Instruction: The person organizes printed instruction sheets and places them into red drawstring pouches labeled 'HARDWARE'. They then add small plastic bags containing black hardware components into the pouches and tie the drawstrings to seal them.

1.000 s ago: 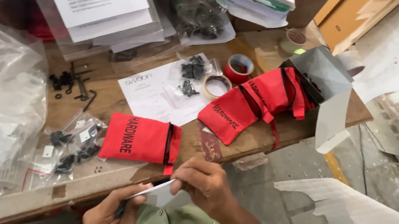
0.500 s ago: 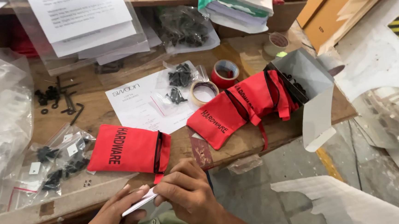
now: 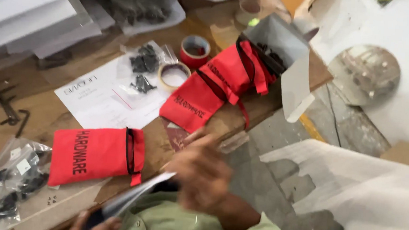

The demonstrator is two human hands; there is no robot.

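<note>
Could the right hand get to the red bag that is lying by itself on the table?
Probably yes. The right hand is blurred but sits just right of the lone red bag, with only bare wooden table between them. It does grip a thin flat white piece, so it isn't free.

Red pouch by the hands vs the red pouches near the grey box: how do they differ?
The near red pouch lies alone, flat, square to the bench edge; the far red pouches are piled, overlapping and angled. The near one's black drawstring end faces right, toward the right hand; the far ones' ends lean against the grey box. Both are red fabric with black lettering.
</note>
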